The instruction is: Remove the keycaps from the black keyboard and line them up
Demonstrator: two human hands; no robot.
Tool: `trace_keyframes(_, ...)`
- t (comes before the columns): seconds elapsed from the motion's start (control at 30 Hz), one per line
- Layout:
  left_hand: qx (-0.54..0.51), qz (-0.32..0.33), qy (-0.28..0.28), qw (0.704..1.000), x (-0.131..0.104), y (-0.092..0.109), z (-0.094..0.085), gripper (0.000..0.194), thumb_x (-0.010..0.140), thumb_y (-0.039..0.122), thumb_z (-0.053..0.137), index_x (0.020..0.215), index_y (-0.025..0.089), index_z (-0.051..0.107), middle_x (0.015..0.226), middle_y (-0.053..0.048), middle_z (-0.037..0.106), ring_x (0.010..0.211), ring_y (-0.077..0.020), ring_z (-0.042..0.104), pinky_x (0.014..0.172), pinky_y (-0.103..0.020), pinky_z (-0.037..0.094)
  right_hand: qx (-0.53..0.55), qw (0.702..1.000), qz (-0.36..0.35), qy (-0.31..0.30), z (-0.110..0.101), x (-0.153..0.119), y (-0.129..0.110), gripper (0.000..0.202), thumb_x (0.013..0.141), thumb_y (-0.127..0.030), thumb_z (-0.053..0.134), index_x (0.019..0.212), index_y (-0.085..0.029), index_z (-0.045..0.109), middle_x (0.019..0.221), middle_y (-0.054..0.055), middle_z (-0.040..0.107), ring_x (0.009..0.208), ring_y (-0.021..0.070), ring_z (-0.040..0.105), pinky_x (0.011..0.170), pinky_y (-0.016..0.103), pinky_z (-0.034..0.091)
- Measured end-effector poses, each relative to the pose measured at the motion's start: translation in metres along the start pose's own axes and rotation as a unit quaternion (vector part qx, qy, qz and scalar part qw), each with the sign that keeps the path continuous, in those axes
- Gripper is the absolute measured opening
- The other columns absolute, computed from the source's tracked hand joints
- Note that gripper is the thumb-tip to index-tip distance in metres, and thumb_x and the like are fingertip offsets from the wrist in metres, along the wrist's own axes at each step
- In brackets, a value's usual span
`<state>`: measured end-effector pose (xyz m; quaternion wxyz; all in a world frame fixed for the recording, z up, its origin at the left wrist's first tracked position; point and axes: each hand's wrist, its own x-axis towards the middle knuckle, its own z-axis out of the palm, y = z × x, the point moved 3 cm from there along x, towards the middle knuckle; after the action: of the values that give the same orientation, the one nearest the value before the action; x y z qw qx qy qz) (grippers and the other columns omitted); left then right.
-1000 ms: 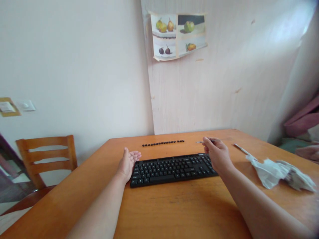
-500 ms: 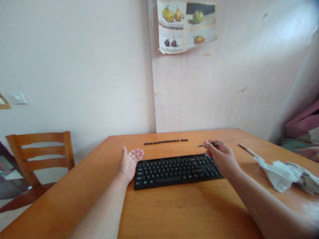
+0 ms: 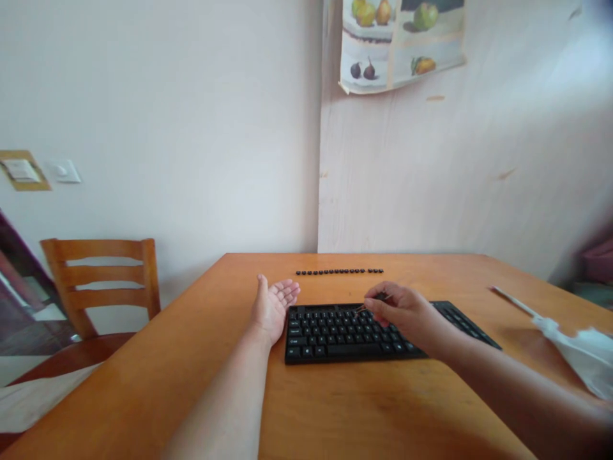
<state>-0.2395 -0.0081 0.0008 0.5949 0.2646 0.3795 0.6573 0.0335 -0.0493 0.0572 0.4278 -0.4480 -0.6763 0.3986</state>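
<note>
A black keyboard (image 3: 354,351) lies on the wooden table. At its left end my left hand (image 3: 274,309) rests palm up, fingers spread, holding nothing. Over the keyboard's upper middle, my right hand (image 3: 397,306) pinches a thin metal tool, which looks like tweezers (image 3: 361,308); its tips point left above the top rows of keys. Behind the keyboard runs a straight row of small black keycaps (image 3: 330,272), with a small gap near its right end. My right hand and forearm hide part of the keyboard's right half.
On the table's right side lie a thin stick (image 3: 514,301) and a crumpled white plastic bag (image 3: 582,354). A wooden chair (image 3: 108,278) stands left of the table (image 3: 373,415). The wall behind carries a sheet of fruit pictures (image 3: 402,41).
My right hand has moved left with the tool, from the keyboard's right part to above its upper middle. The camera view has turned slightly left. My left hand keeps its place beside the keyboard.
</note>
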Motion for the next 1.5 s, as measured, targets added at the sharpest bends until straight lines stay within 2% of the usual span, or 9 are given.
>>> trace_keyframes(0.2, -0.015, -0.005, -0.006, 1.0, 0.001, -0.002, 0.0, 0.076, 0.084, 0.075, 0.022, 0.096, 0.012, 0.063, 0.103, -0.019, 0.069, 0.097, -0.024, 0.066, 0.086, -0.034, 0.048, -0.007, 0.996, -0.012, -0.084, 0.061, 0.029, -0.012, 0.027, 0.08, -0.045, 0.063, 0.085, -0.019, 0.06, 0.064, -0.001, 0.06, 0.054, 0.0114, 0.053, 0.05, 0.022, 0.043)
trace_keyframes(0.33, -0.022, -0.008, -0.008, 1.0, 0.001, -0.002, 0.0, 0.075, 0.084, 0.075, 0.022, 0.095, 0.013, 0.062, 0.1, -0.018, 0.07, 0.094, -0.0236, 0.066, 0.084, -0.034, 0.049, -0.047, 0.994, -0.042, -0.085, 0.095, 0.047, -0.014, 0.03, 0.083, -0.048, 0.06, 0.081, -0.018, 0.058, 0.065, 0.0, 0.062, 0.051, 0.0105, 0.052, 0.048, 0.021, 0.039)
trace_keyframes(0.47, -0.029, -0.004, -0.014, 0.999, 0.003, -0.003, 0.0, 0.074, 0.084, 0.075, 0.023, 0.093, 0.012, 0.062, 0.096, -0.017, 0.07, 0.088, -0.0228, 0.066, 0.078, -0.033, 0.05, -0.097, 0.99, -0.083, -0.061, 0.114, 0.059, -0.015, 0.03, 0.083, -0.047, 0.059, 0.076, -0.018, 0.059, 0.059, -0.001, 0.06, 0.05, 0.0103, 0.051, 0.048, 0.021, 0.036)
trace_keyframes(0.67, -0.049, -0.001, -0.014, 0.999, 0.003, -0.005, -0.001, 0.071, 0.085, 0.073, 0.025, 0.092, 0.012, 0.061, 0.089, -0.015, 0.07, 0.079, -0.0208, 0.066, 0.074, -0.032, 0.049, -0.126, 0.987, -0.094, -0.039, 0.127, 0.063, -0.014, 0.028, 0.084, -0.045, 0.057, 0.078, -0.018, 0.063, 0.06, -0.002, 0.06, 0.054, 0.012, 0.053, 0.052, 0.022, 0.037)
trace_keyframes(0.83, -0.044, 0.002, -0.016, 0.999, 0.005, -0.006, -0.001, 0.073, 0.084, 0.074, 0.025, 0.092, 0.012, 0.061, 0.087, -0.015, 0.069, 0.077, -0.0213, 0.066, 0.072, -0.032, 0.049, -0.137, 0.982, -0.116, -0.053, 0.131, 0.059, -0.019, 0.023, 0.084, -0.039, 0.057, 0.081, -0.018, 0.066, 0.064, -0.001, 0.063, 0.058, 0.0128, 0.056, 0.055, 0.023, 0.039)
trace_keyframes(1.2, -0.047, -0.004, -0.01, 0.999, 0.01, -0.009, -0.001, 0.071, 0.083, 0.075, 0.026, 0.09, 0.013, 0.06, 0.097, -0.018, 0.069, 0.096, -0.0257, 0.065, 0.083, -0.036, 0.05, -0.196, 0.97, -0.128, -0.059, 0.14, 0.058, -0.026, 0.017, 0.085, -0.031, 0.056, 0.079, -0.019, 0.065, 0.066, 0.001, 0.066, 0.06, 0.0148, 0.059, 0.055, 0.023, 0.038)
trace_keyframes(1.5, -0.059, -0.01, -0.006, 0.998, 0.009, -0.009, 0.0, 0.07, 0.083, 0.075, 0.028, 0.09, 0.014, 0.06, 0.102, -0.018, 0.068, 0.104, -0.0264, 0.063, 0.086, -0.036, 0.049, -0.235, 0.964, -0.112, -0.056, 0.144, 0.062, -0.022, 0.018, 0.086, -0.032, 0.054, 0.082, -0.019, 0.066, 0.062, 0.003, 0.065, 0.059, 0.0166, 0.059, 0.054, 0.024, 0.037)
